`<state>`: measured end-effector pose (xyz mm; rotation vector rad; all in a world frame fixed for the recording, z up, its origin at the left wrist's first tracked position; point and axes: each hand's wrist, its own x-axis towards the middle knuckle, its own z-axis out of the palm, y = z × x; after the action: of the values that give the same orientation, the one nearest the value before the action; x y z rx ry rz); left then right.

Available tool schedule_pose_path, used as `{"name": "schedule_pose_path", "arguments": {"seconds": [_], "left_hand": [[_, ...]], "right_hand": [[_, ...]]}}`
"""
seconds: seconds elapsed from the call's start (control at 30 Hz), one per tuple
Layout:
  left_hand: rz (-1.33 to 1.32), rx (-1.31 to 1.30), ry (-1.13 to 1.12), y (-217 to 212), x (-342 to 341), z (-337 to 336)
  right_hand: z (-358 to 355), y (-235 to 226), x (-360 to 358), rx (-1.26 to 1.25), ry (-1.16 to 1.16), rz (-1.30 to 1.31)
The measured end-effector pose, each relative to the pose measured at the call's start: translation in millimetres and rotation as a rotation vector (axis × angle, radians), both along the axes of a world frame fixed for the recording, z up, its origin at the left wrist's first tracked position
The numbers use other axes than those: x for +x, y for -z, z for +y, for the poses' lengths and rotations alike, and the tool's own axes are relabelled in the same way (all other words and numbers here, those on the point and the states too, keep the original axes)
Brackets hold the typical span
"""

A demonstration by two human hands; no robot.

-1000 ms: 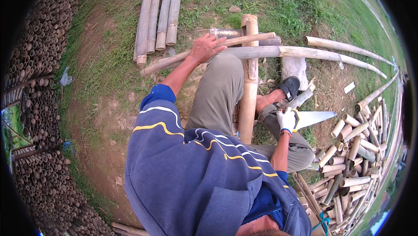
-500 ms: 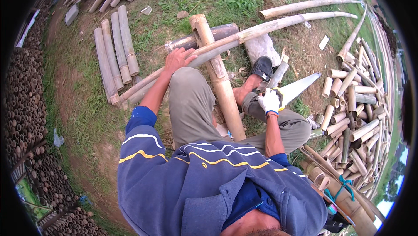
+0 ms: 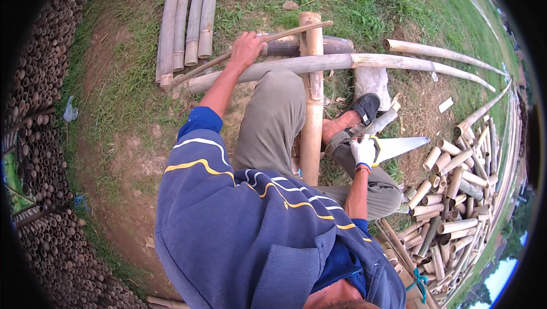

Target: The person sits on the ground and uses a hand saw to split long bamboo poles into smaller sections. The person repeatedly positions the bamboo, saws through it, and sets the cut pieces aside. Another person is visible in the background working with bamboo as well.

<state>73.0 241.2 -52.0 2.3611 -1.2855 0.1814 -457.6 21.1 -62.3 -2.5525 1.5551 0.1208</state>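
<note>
On the grass and bare dirt below the camera, a person in a blue jacket with yellow and white stripes is sitting astride an upright bamboo post [image 3: 311, 109], one knee bent to its left and one foot in a dark sandal [image 3: 364, 106] planted to its right. Their left hand [image 3: 247, 48], bare, is reaching far out and curling its fingers over a thin stick [image 3: 285, 33] and a long pale bamboo pole [image 3: 342, 62] that is lying crosswise against the post, running far off to the right. Their right hand [image 3: 363, 151], wearing a white glove, is closing tightly around the handle of a handsaw [image 3: 401, 146], whose blade is pointing right, low over the ground just beside the sandal and well apart from the long pole. A second, darker pole [image 3: 327, 45] is lying behind the post, just past the pale one. Far left, four cut bamboo lengths [image 3: 185, 21] are lying side by side on the grass. Near right, a heap of short bamboo offcuts [image 3: 450, 200] is crowding the ground beside the saw hand. Along the left edge, a stacked wall of bamboo ends [image 3: 34, 109] is curving around the scene. A grey stone [image 3: 370, 81] is sitting under the pale pole, beyond the sandal.
</note>
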Motion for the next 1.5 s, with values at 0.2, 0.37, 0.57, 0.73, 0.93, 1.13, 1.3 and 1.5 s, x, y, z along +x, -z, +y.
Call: {"name": "schedule_pose_path", "arguments": {"seconds": [0.2,0.37,0.57,0.73,0.93,1.13,1.3,1.5], "left_hand": [[0.235,0.043,-0.236,-2.5,37.5,117.0],[0.422,0.224,-0.175,-31.1,10.6,171.4],[0.193,0.399,-0.075,-9.6,-12.2,186.7],[0.197,0.299,-0.004,-25.7,-33.5,133.2],[0.326,0.156,0.14,-12.7,-49.0,32.3],[0.371,0.393,0.14,-19.0,-59.5,-32.7],[0.374,0.399,0.163,-9.3,-51.7,-31.9],[0.349,0.464,0.109,-22.4,-57.0,-33.3]], "right_hand": [[-0.8,-2.9,4.7,0.008,-0.004,0.009],[1.0,-0.5,1.0,0.023,0.03,0.011],[-10.0,-10.8,0.6,0.014,-0.027,-0.165],[-13.9,-70.0,-10.1,-0.104,0.039,-0.59],[37.0,-238.5,16.0,0.187,0.221,-1.191],[105.7,-287.5,43.2,0.421,-0.14,-1.279],[96.3,-224.4,122.6,0.453,-0.181,-1.26],[139.2,-159.7,148.1,0.496,-0.184,-1.164]]}}
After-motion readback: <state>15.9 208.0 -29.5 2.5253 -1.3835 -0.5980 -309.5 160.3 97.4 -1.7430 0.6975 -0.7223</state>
